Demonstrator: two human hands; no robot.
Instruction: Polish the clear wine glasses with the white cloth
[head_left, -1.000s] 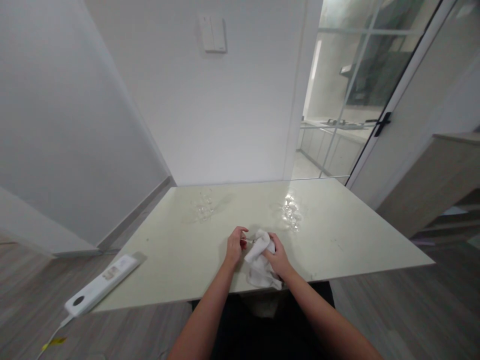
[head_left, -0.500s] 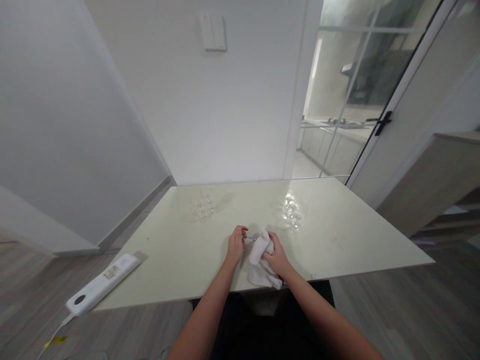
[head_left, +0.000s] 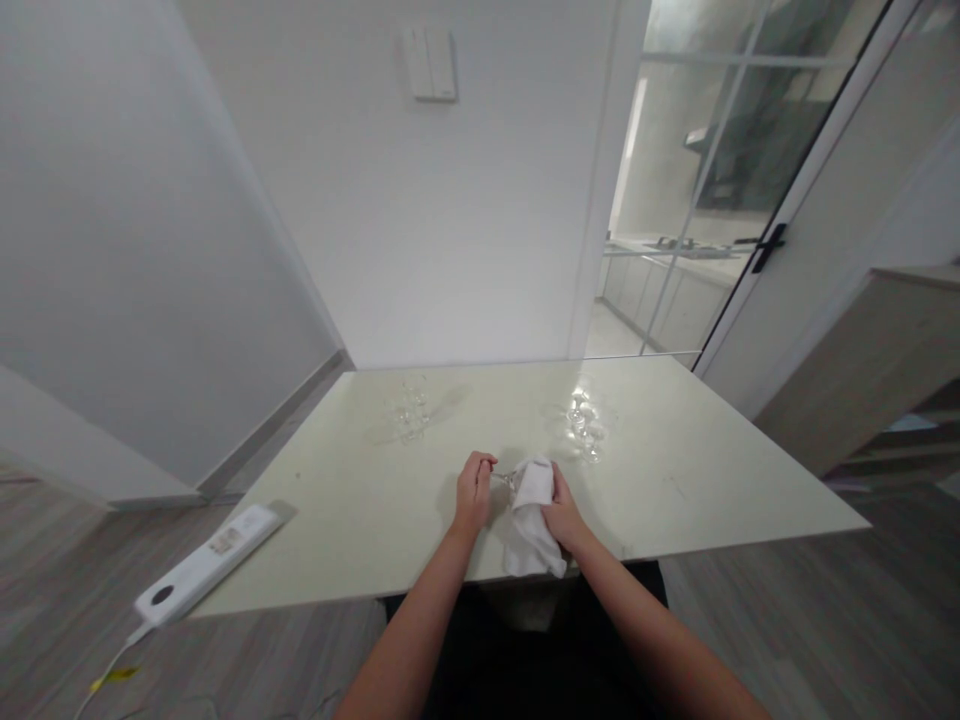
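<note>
A small clear stemmed glass [head_left: 505, 479] lies sideways between my hands, over the near part of the table. My left hand [head_left: 472, 492] is closed around its stem or foot. My right hand [head_left: 567, 517] grips a white cloth [head_left: 532, 530], which wraps over the bowl end of the glass and hangs down towards the table's front edge. Most of the bowl is hidden under the cloth.
The pale table [head_left: 360, 530] meets the wall. Several clear glasses [head_left: 411, 415] stand at the back left, and more glasses [head_left: 584, 427] stand right of centre. A white power strip [head_left: 206, 565] overhangs the left front edge. A glazed door [head_left: 675, 180] is behind, to the right.
My right hand and the cloth have shifted slightly to the right. The cloth now drapes more over the glass bowl and covers more of my right fingers. My left hand keeps its place.
</note>
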